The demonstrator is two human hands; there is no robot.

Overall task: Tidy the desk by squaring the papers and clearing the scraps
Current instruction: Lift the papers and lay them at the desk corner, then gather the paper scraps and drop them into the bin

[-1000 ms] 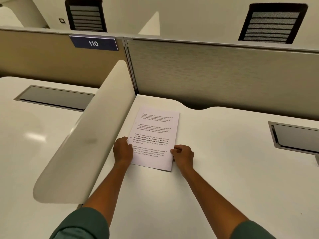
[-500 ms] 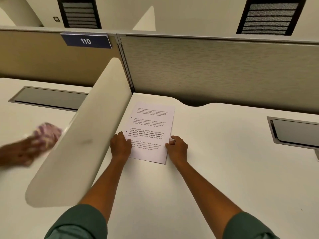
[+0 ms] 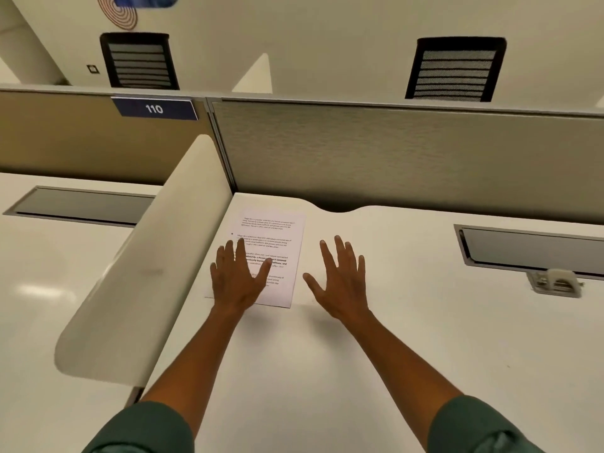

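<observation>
Left hand (image 3: 236,279) flat over papers (image 3: 274,243), right hand (image 3: 340,282) spread beside

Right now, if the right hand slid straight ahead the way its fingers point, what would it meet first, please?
The right hand points away over bare desk, beside the papers. The way looks free up to the grey partition, probably the first contact; depth is uncertain.

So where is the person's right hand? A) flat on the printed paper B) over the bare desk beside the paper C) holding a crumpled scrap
B: the right hand is spread open over the white desk, just right of the paper, holding nothing.
</observation>
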